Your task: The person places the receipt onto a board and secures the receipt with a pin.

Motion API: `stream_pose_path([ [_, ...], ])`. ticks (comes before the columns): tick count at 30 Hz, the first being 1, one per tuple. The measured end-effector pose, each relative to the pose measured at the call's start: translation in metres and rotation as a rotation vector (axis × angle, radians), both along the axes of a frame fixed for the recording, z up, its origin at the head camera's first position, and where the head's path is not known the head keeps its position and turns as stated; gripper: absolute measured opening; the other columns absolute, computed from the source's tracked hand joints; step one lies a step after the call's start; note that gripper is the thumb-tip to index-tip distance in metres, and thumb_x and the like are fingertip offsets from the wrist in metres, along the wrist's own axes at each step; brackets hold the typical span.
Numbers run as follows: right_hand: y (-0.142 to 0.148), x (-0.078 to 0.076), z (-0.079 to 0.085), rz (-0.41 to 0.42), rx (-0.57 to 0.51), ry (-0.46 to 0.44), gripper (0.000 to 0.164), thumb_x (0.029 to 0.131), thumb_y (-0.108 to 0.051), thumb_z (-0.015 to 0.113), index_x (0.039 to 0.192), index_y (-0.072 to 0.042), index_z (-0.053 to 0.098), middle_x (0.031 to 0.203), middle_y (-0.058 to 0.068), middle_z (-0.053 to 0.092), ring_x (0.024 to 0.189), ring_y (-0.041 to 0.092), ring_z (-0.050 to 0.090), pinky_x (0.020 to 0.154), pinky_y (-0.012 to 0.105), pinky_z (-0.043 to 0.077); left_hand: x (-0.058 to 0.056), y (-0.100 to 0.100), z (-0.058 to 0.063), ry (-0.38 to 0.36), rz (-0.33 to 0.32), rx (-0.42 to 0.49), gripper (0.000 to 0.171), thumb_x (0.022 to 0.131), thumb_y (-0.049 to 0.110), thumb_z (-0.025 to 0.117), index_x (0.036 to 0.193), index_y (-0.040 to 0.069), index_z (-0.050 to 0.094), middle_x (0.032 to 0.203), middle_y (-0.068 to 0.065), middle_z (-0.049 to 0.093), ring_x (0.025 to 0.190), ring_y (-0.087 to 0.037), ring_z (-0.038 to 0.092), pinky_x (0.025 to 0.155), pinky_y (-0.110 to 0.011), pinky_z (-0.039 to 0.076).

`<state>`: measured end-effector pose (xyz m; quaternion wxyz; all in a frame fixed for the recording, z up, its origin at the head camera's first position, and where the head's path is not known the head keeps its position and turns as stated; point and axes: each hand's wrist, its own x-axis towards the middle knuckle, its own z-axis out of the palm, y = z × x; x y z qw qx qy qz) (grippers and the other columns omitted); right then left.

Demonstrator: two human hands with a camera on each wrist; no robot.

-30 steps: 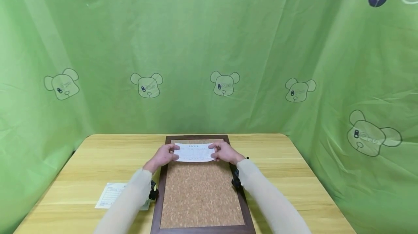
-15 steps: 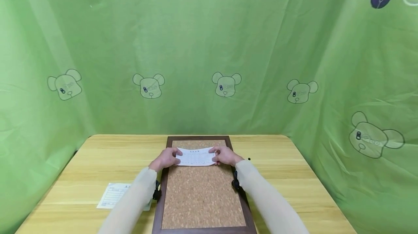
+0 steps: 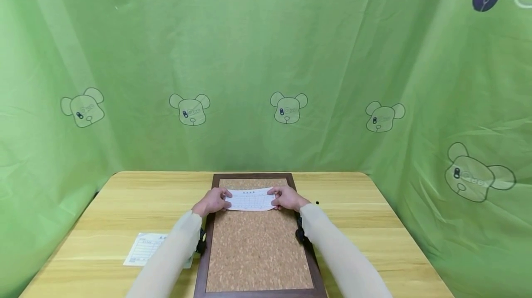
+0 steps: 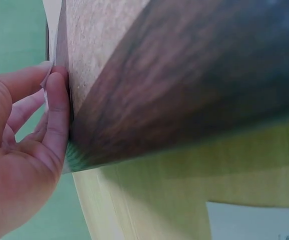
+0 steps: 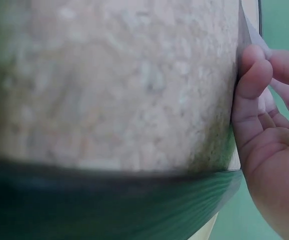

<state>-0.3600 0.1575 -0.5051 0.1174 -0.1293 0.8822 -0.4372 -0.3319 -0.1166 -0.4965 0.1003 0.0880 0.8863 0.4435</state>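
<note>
A thin white slip [image 3: 250,201] of paper, printed with a ruled grid, lies level across the upper part of the board [image 3: 259,252], its long side running left to right and bowing slightly. The left grip [image 3: 213,200] pinches its left end between thumb and fingers, and the right grip [image 3: 287,197] pinches its right end the same way; whether the paper touches the board cannot be told. The board is a long rectangle of speckled, grainy cork within a smooth, dark brown frame [image 3: 201,263]. Both grips sit over the frame's long sides. A narrow strip of cork shows beyond the paper, and a broad stretch nearer the person. Pale, straight-grained worktop [image 3: 365,242] runs either side of the board, widely to the right, up to a creased green curtain [image 3: 249,141]. A second form [image 3: 143,248] lies left of the frame, partly hidden by the cream left sleeve [image 3: 166,261].
</note>
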Motion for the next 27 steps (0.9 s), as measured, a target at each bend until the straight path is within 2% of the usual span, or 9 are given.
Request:
stream_pose_path([
  [11, 0.0024, -0.0024, -0.0045, -0.010, -0.014, -0.013, 0.038, 0.080, 0.009, 0.065, 0.118, 0.006, 0.061, 0.070, 0.006, 0.052, 0.053, 0.011, 0.053, 0.048, 0.020, 0.044, -0.0011, 0.0039, -0.0033, 0.003, 0.022, -0.040, 0.034, 0.083, 0.003, 0.070, 0.114, -0.006, 0.060, 0.076, -0.005, 0.053, 0.058, -0.012, 0.055, 0.052, -0.022, 0.045],
  [15, 0.0024, -0.0032, -0.0035, -0.018, -0.008, -0.010, 0.039, 0.081, 0.006, 0.067, 0.119, 0.005, 0.060, 0.069, 0.005, 0.052, 0.051, 0.010, 0.052, 0.048, 0.020, 0.042, -0.0016, 0.0040, -0.0003, 0.030, 0.002, -0.066, 0.039, 0.081, 0.004, 0.072, 0.116, -0.008, 0.059, 0.075, -0.005, 0.054, 0.058, -0.012, 0.055, 0.052, -0.022, 0.045],
  [22, 0.0030, -0.0046, -0.0022, -0.019, 0.027, -0.017, 0.042, 0.081, 0.002, 0.070, 0.121, 0.003, 0.059, 0.066, 0.004, 0.053, 0.049, 0.009, 0.051, 0.047, 0.020, 0.041, -0.0046, 0.0020, 0.0026, 0.101, -0.069, -0.178, 0.043, 0.078, 0.008, 0.077, 0.115, -0.007, 0.060, 0.077, -0.003, 0.053, 0.065, -0.013, 0.048, 0.056, -0.023, 0.040],
  [27, 0.0031, -0.0047, 0.0008, -0.021, 0.050, -0.030, 0.046, 0.081, -0.001, 0.072, 0.124, 0.002, 0.058, 0.068, 0.004, 0.054, 0.050, 0.008, 0.050, 0.047, 0.019, 0.041, -0.0076, -0.0013, 0.0010, 0.124, -0.074, -0.183, 0.043, 0.077, 0.006, 0.077, 0.115, -0.007, 0.061, 0.077, -0.002, 0.054, 0.067, -0.013, 0.049, 0.059, -0.023, 0.040],
])
